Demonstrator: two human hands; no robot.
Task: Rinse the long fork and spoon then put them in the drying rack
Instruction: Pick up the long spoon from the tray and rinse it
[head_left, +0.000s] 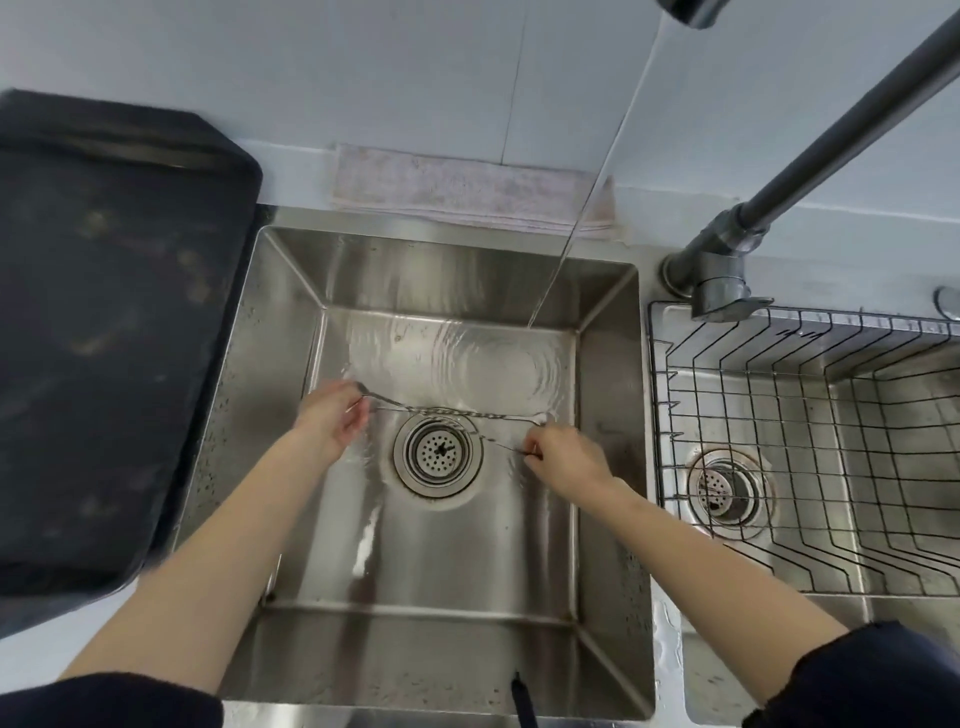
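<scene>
Two long, thin metal utensils with twisted handles, the fork and spoon (457, 415), lie crossed over each other low in the left sink basin (291, 322), just above the drain (439, 452). They are too thin to tell apart. My left hand (332, 418) grips their left ends. My right hand (566, 460) pinches their right ends; a small rounded end sticks out just above it. The water stream (571, 228) lands on the sink floor behind the utensils, apart from them. The wire drying rack (779, 415) sits in the right basin.
The grey faucet base (722, 280) stands between the two basins, its arm reaching up to the right. A black tray (104, 312) covers the counter on the left. A folded pale cloth (467, 192) lies behind the sink. A dark object (522, 699) pokes up at the front rim.
</scene>
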